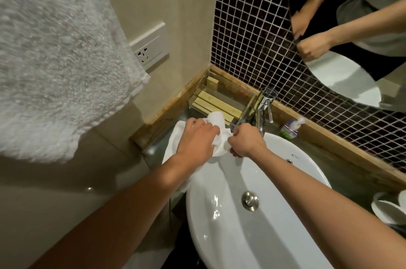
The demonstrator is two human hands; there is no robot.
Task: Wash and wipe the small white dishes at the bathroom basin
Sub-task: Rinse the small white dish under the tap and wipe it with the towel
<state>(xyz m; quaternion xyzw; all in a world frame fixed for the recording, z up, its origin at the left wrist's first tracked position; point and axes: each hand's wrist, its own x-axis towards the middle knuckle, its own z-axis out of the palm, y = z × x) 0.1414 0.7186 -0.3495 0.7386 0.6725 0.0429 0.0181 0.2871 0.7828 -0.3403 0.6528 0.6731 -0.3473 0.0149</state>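
Head view | both hands' fingers clenched on soft white cloth | left hand | right hand | glossy oval basin

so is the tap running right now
Off, it seems: no stream falls from the faucet and the basin holds no pooled water.

Your hands met over the basin's back-left rim, a cloth bunched between them. The tap stood just behind, a tray to its left. Dishes, stacked I think, sat at the basin's right.
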